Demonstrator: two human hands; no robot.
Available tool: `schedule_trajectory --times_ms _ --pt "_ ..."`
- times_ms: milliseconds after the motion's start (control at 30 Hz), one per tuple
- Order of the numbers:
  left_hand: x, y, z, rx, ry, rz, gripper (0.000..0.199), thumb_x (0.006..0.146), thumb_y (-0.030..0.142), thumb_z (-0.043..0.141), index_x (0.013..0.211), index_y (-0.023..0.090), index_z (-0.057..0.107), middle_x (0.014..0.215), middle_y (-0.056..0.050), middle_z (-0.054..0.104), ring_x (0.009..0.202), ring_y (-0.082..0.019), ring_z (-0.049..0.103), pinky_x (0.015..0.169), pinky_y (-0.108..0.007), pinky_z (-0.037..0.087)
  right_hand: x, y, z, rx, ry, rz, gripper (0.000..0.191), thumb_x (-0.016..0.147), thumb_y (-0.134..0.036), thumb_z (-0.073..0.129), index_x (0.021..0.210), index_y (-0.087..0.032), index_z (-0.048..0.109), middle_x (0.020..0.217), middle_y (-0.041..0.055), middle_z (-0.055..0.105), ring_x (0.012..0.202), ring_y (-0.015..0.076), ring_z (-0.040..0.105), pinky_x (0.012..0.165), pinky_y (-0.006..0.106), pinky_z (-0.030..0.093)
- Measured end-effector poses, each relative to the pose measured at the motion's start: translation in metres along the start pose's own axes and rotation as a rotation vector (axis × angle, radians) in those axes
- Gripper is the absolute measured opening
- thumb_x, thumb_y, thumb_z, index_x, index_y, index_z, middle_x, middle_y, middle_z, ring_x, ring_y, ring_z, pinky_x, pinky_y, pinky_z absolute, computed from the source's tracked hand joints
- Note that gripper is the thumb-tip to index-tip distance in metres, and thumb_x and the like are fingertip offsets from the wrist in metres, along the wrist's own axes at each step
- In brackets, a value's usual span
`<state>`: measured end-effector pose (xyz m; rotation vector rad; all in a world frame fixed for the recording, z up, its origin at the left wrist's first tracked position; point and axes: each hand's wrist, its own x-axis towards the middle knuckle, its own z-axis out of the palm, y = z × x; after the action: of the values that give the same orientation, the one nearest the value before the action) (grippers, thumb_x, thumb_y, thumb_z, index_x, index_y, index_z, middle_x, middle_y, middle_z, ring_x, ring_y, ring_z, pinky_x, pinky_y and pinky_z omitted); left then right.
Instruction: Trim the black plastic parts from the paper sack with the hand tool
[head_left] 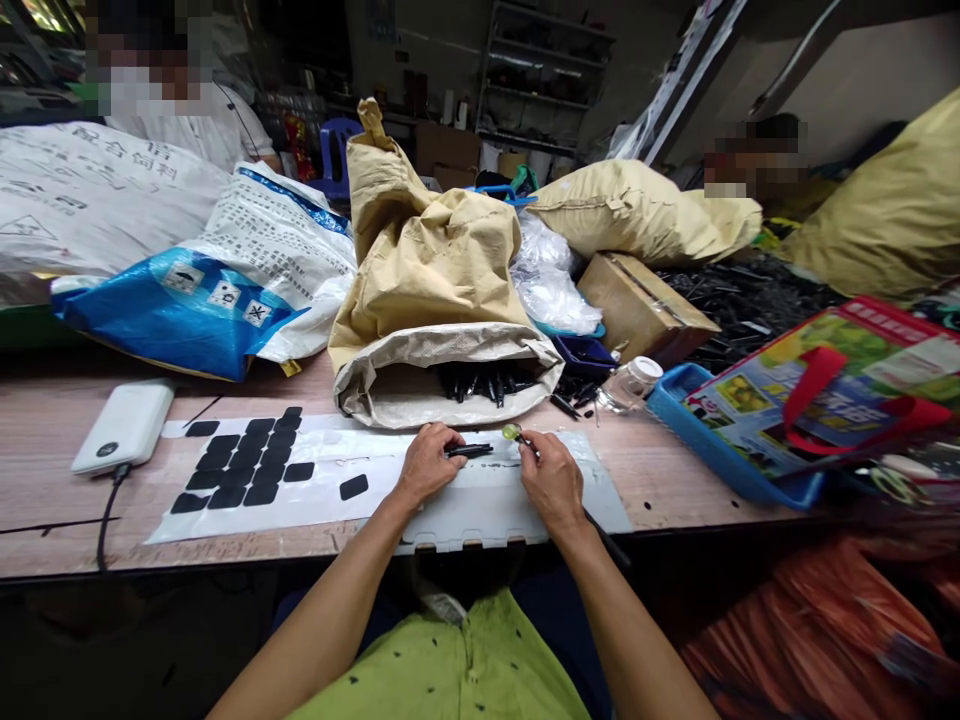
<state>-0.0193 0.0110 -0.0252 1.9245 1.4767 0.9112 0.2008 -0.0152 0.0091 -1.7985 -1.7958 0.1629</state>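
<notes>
My left hand is closed round the ends of slim black pens, which point right over a white board. In my right hand is a thin dark tool with a small yellow-green round tip, held a little right of the pens and apart from them. Just beyond both hands lies the open mouth of a beige sack, with more black pens inside. Left of my left hand, black rounded squares lie in rows on a white sheet.
A white power bank with a cable sits at the left. Blue and white sacks are behind it. At the right are a clear jar, a cardboard box and a blue basket with a colourful bag. Two people are across the table.
</notes>
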Motion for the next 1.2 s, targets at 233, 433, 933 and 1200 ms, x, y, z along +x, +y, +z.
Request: schedule_trajectory --times_ms 233,433,933,1200 --pt "-0.001 -0.001 0.001 -0.025 0.003 -0.013 0.017 0.074 0.012 0.073 0.089 0.021 0.072 0.087 -0.001 0.063 0.091 -0.022 0.056 0.083 -0.034 0.045 -0.007 0.019 0.019 -0.115 0.014 -0.033 0.024 0.093 -0.019 0.055 0.113 -0.021 0.07 0.101 0.0057 0.068 0.096 0.0209 0.057 0.086 0.031 0.042" --pt "-0.001 -0.001 -0.002 0.013 -0.042 0.038 0.013 0.082 0.016 0.067 0.094 0.022 0.068 0.094 -0.004 0.064 0.096 -0.024 0.055 0.089 -0.038 0.044 -0.01 0.016 0.025 -0.244 0.068 -0.094 0.022 0.095 -0.018 0.055 0.114 -0.02 0.066 0.1 0.0064 0.065 0.095 0.0215 0.054 0.084 0.031 0.039" --pt "-0.148 0.028 0.028 0.084 -0.672 -0.288 0.028 0.095 0.031 0.05 0.116 0.024 0.067 0.115 -0.01 0.073 0.112 -0.028 0.065 0.094 -0.038 0.047 -0.01 0.014 0.025 -0.274 0.047 -0.094 0.021 0.095 -0.019 0.055 0.115 -0.019 0.061 0.102 0.0073 0.063 0.096 0.023 0.051 0.081 0.033 0.037" --pt "-0.068 0.065 -0.003 -0.165 -0.718 -0.165 0.028 0.093 0.036 0.049 0.097 0.021 0.073 0.078 -0.003 0.073 0.066 -0.02 0.066 0.064 -0.029 0.047 -0.011 0.014 0.025 -0.296 0.043 -0.083 0.021 0.096 -0.019 0.055 0.115 -0.02 0.061 0.102 0.0072 0.062 0.096 0.0235 0.05 0.08 0.033 0.035"
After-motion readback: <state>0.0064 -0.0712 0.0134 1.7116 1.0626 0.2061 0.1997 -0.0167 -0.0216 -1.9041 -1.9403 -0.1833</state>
